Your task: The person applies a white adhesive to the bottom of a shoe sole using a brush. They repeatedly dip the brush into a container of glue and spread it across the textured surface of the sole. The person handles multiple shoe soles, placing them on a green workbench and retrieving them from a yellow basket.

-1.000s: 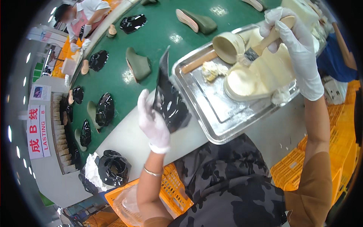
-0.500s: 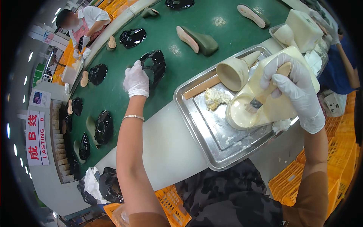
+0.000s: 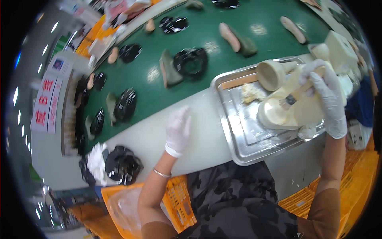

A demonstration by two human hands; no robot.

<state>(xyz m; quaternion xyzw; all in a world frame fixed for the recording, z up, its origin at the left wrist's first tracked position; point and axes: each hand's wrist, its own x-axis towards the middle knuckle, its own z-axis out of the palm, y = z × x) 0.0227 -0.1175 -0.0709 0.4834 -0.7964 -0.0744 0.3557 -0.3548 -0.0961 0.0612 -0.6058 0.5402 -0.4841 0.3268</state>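
Through the head camera I can make out one clear set of lettering: a white sign (image 3: 44,105) on the grey end panel (image 3: 47,163) of the green-belt conveyor (image 3: 135,75), with big red Chinese characters around a Latin capital running sideways up it and a narrower line of small red Latin capitals alongside. Just above it on the same panel I see a white notice (image 3: 59,65) bearing a dark bluish picture, its print too small and smeared for me to read. A small pale label (image 3: 299,203) on the orange crate (image 3: 291,207) is illegible too.
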